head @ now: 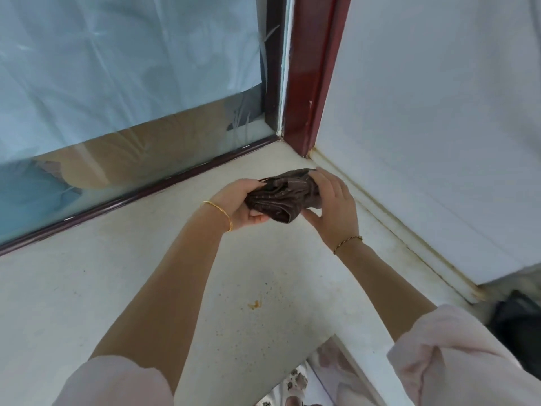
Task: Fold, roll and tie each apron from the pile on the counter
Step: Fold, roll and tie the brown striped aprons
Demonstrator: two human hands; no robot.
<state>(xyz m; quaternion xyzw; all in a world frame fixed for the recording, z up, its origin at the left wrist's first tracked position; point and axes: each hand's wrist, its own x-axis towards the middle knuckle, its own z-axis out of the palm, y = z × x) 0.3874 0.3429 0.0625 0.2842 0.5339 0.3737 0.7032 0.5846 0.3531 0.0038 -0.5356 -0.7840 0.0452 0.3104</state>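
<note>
A dark brown striped apron (282, 196), rolled into a compact bundle, is held between both hands above the far corner of the pale counter (164, 276). My left hand (241, 205) grips the bundle's left end, fingers curled under it. My right hand (332, 205) holds the right end, fingers over the top and thumb below. I cannot see whether a tie runs round the roll. No pile of aprons is in view.
A glass window (117, 83) with a dark frame borders the counter at the back left. A red post (310, 77) and a white wall (439, 127) close the right side. An orange stain (254, 304) marks the counter. A black object (518, 326) sits at the right edge.
</note>
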